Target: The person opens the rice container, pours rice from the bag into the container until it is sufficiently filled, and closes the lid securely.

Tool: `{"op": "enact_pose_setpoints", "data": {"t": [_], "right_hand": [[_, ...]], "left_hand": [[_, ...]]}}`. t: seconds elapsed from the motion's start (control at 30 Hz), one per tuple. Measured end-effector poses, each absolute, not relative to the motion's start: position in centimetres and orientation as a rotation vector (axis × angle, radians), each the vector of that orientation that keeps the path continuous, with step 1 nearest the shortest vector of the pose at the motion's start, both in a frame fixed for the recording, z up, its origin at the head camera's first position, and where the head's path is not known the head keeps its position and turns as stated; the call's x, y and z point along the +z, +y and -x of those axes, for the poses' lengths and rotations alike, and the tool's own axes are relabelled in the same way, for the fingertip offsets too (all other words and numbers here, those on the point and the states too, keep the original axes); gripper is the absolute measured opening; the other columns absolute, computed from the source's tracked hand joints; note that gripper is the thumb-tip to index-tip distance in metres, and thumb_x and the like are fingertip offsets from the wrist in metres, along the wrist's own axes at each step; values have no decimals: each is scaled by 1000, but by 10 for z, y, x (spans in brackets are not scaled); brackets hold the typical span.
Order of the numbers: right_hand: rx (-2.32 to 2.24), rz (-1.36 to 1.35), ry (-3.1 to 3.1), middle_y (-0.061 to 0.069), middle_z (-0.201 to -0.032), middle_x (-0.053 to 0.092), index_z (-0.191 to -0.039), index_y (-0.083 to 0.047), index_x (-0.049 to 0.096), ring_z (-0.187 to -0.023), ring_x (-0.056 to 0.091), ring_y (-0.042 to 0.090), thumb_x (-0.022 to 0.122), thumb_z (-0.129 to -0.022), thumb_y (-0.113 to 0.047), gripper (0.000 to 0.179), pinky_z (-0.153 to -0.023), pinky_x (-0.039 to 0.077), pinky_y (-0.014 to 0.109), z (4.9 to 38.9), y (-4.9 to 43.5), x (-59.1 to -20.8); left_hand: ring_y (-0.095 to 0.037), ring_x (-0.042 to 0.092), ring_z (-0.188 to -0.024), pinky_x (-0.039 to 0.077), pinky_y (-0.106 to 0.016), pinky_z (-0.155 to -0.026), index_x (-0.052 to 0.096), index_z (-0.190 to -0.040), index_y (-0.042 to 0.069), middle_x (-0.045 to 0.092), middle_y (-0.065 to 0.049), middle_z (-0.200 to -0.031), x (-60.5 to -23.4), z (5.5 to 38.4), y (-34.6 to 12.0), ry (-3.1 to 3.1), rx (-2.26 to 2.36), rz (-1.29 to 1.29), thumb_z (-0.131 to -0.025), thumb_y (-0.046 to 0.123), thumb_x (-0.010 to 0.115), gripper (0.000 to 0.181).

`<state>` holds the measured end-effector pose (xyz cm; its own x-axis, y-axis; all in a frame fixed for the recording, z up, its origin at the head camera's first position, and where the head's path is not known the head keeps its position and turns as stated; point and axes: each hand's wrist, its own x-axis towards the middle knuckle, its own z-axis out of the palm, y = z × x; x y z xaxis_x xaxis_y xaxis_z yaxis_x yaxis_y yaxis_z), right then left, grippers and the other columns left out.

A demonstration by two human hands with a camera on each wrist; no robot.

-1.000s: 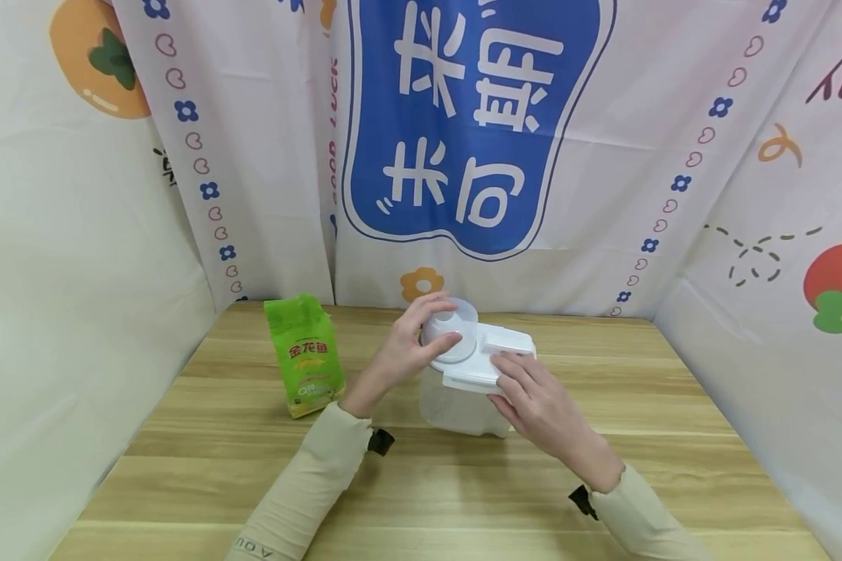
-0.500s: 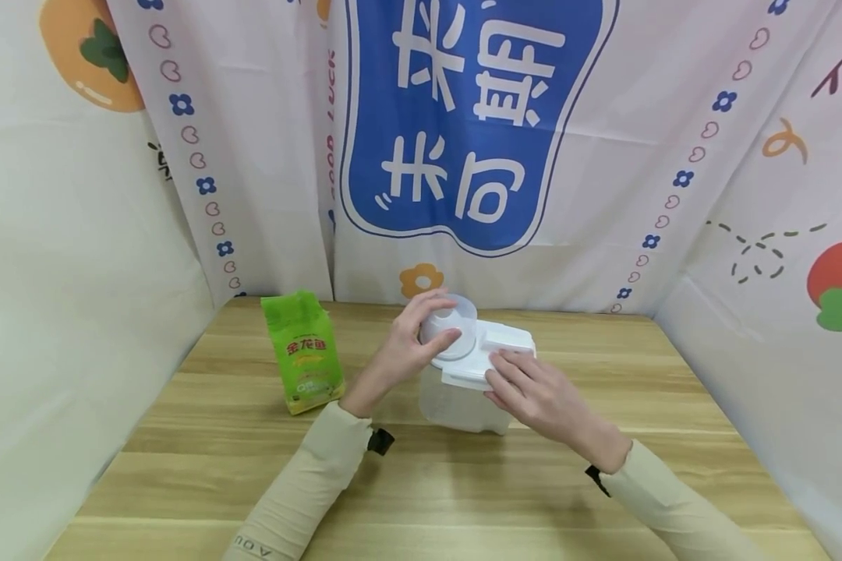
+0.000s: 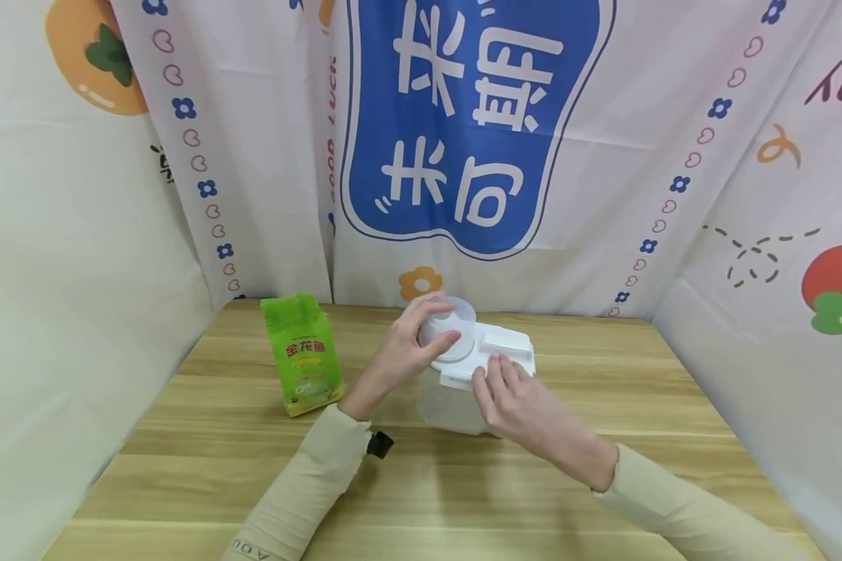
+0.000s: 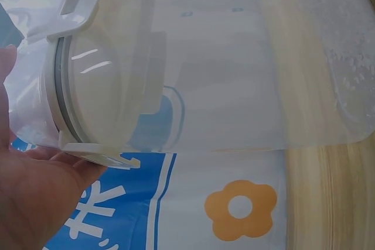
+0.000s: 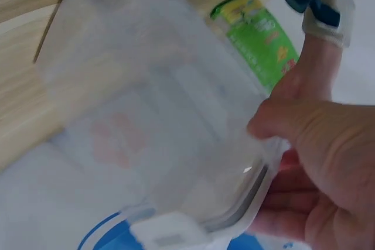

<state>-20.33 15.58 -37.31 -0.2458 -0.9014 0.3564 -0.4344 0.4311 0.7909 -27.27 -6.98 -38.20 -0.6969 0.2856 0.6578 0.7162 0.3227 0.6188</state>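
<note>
A translucent plastic storage container [image 3: 447,407] stands on the table with its white lid [image 3: 504,343] on. On the lid's left part sits a clear round cup [image 3: 466,313]. My left hand [image 3: 401,351] curves around this cup, thumb on the near side and fingers on the far side. My right hand [image 3: 522,409] grips the lid's near right edge; fingertips lie on top beside the raised white bar. In the right wrist view its thumb [image 5: 272,120] lies against the container's side. Small pale grains [image 4: 354,65] show near the container's bottom in the left wrist view.
A bright green printed bag [image 3: 305,358] stands upright on the wooden table [image 3: 407,499], left of the container and near my left forearm. Printed white cloth [image 3: 274,156] encloses the table at the back and both sides.
My right hand has shifted left along the lid's near edge, its forearm swinging right and its fingers bunching closer together. My left hand stays around the cup.
</note>
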Motion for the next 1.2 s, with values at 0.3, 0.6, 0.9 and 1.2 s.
{"op": "enact_pose_setpoints", "data": {"t": [0.3, 0.6, 0.9, 1.2], "right_hand": [[-691, -983, -1821, 27, -87, 71, -104, 7, 65, -78, 73, 35, 29, -101, 2, 37, -67, 62, 38, 203, 142, -388], [-681, -928, -1780, 29, -84, 70, -102, 9, 65, -74, 70, 38, 32, -98, 0, 34, -65, 61, 41, 204, 135, -392], [-732, -909, -1776, 29, -83, 70, -104, 7, 66, -74, 70, 39, 32, -99, -3, 36, -64, 62, 42, 202, 131, -393], [-873, -970, -1842, 30, -86, 70, -111, 4, 67, -77, 71, 39, 20, -100, -1, 48, -67, 62, 42, 195, 132, -385]], "left_hand": [[-29, 44, -138, 43, -46, -110, 62, -125, 10, 50, -12, -145, -382, 274, -67, -2155, -1332, 891, -90, 22, 72, 39], [-31, 46, -137, 48, -48, -105, 62, -125, 10, 51, -13, -144, -381, 272, -66, -2139, -1341, 876, -90, 23, 72, 39], [-32, 49, -133, 52, -47, -101, 62, -123, 9, 52, -14, -142, -384, 272, -65, -2118, -1318, 873, -89, 22, 73, 38], [-35, 51, -131, 55, -46, -96, 62, -121, 7, 53, -16, -141, -385, 273, -66, -2087, -1308, 904, -87, 20, 74, 38]]}}
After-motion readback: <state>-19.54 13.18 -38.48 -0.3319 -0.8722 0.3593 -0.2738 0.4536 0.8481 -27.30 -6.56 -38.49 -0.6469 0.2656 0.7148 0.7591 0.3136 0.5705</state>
